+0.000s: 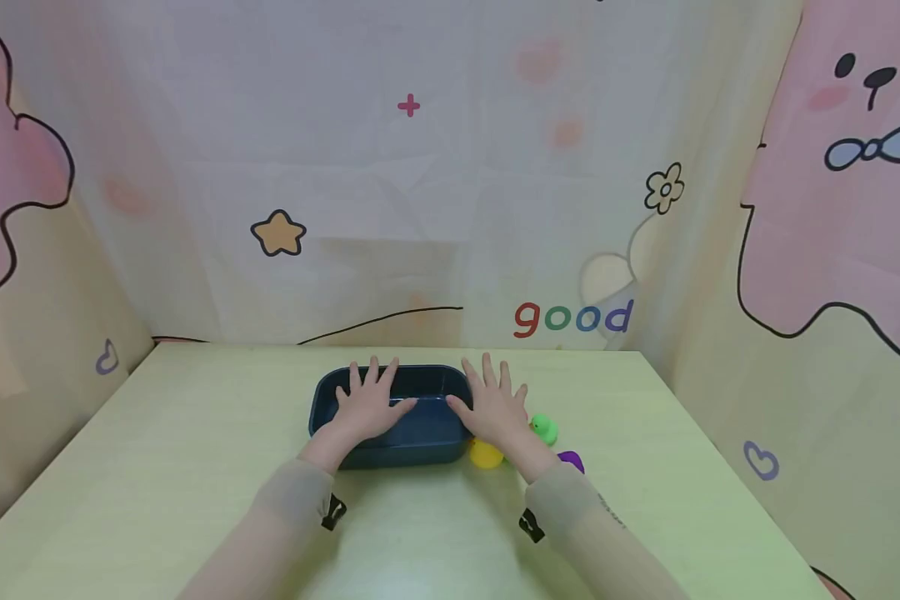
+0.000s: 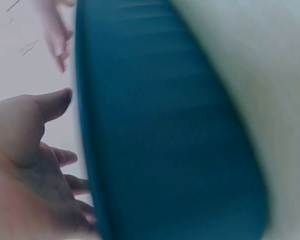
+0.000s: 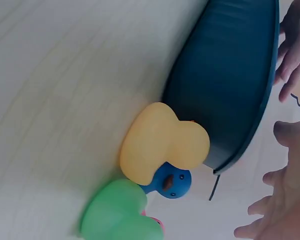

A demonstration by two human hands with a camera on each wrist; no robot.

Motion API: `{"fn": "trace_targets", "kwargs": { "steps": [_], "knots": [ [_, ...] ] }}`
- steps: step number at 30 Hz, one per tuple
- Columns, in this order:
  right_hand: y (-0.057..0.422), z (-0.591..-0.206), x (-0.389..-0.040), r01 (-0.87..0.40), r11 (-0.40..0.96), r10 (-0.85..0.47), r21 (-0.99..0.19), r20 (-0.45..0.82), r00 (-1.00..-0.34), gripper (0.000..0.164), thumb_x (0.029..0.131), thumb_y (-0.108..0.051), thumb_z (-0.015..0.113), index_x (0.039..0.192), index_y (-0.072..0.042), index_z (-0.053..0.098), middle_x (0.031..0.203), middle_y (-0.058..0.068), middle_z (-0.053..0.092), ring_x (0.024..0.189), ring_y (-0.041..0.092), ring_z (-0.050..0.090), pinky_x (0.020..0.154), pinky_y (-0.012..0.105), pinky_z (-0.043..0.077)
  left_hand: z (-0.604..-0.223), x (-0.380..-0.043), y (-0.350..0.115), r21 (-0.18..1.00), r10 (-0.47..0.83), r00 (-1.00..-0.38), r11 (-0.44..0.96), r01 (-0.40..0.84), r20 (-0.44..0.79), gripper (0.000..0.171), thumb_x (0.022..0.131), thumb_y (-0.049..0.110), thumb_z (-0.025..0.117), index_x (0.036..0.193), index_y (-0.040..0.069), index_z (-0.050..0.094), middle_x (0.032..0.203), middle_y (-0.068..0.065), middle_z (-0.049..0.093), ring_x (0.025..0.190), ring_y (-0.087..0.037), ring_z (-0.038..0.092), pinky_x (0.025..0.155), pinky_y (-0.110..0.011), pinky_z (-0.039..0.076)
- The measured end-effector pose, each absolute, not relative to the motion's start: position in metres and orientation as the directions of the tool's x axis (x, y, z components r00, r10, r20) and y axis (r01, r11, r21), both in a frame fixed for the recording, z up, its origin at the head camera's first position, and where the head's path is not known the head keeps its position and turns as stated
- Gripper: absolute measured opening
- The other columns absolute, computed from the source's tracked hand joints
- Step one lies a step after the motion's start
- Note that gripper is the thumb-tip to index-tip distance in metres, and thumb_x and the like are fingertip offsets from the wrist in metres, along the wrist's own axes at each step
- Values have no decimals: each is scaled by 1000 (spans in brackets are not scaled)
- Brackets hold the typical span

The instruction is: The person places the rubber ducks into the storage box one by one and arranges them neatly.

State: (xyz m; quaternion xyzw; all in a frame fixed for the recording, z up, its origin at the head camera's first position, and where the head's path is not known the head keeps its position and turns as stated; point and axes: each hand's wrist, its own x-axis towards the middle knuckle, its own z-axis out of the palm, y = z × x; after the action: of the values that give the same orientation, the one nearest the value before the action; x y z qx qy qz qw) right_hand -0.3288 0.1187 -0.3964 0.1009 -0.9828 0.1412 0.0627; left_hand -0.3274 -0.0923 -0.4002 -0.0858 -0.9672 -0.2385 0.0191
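Note:
A dark blue plastic bin [image 1: 412, 454] stands on the table. Over its left part my left hand [image 1: 367, 410] hovers, fingers spread and nothing in it. My right hand [image 1: 497, 412] is at the bin's right end, also with spread fingers and holding nothing; whether it touches the rim cannot be told. Beside the bin's right end sits a yellow toy duck [image 1: 486, 454], partly behind my right wrist. A green toy duck [image 1: 545, 428] and a purple toy [image 1: 572, 460] lie right of that hand. The right wrist view also shows a blue toy duck [image 3: 179, 182] behind the yellow one.
The pale wooden table [image 1: 217, 467] extends around the bin. A printed curtain [image 1: 345, 167] closes off the back and both sides. A bit of pink [image 3: 157, 220] shows behind a green toy [image 3: 115, 212] in the right wrist view.

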Motion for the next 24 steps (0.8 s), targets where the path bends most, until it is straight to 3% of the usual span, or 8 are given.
{"fn": "trace_targets", "kwargs": {
  "steps": [5, 11, 18, 21, 24],
  "knots": [
    [123, -392, -330, -249, 930, -199, -270, 200, -959, 67, 98, -49, 49, 154, -17, 31, 162, 18, 20, 146, 45, 20, 110, 71, 24, -383, -329, -108, 595, 198, -974, 772, 223, 109, 76, 96, 31, 61, 155, 4, 21, 158, -30, 18, 144, -53, 12, 111, -70, 23],
    [133, -375, -326, -279, 916, -184, -287, 317, -931, 51, 97, -37, 57, 136, -5, 54, 144, 18, 50, 130, 40, 48, 101, 56, 45, -372, -331, -133, 784, 191, -974, 583, 212, 121, 64, 97, 22, 59, 151, 2, 30, 152, -25, 36, 139, -43, 36, 110, -56, 37],
    [149, -369, -325, -271, 894, -133, -358, 366, -921, 36, 97, -29, 59, 123, -3, 63, 122, 15, 65, 113, 33, 60, 93, 47, 53, -376, -332, -163, 934, 133, -985, 324, 150, 112, 49, 100, 15, 54, 144, -3, 42, 137, -28, 53, 124, -39, 54, 104, -49, 46],
    [157, -371, -326, -263, 887, -115, -379, 372, -921, 34, 97, -27, 60, 120, -2, 64, 116, 15, 67, 107, 32, 62, 89, 46, 54, -380, -332, -173, 964, 92, -992, 243, 107, 87, 48, 100, 14, 53, 144, -3, 42, 138, -29, 51, 111, -27, 62, 104, -46, 47],
    [166, -372, -326, -258, 881, -102, -397, 373, -922, 32, 97, -25, 60, 117, -1, 64, 110, 16, 67, 101, 32, 62, 86, 45, 55, -385, -332, -182, 982, 48, -997, 175, 65, 57, 48, 100, 14, 52, 144, -3, 41, 136, -26, 54, 98, -8, 62, 100, -37, 49]
  ]
}}
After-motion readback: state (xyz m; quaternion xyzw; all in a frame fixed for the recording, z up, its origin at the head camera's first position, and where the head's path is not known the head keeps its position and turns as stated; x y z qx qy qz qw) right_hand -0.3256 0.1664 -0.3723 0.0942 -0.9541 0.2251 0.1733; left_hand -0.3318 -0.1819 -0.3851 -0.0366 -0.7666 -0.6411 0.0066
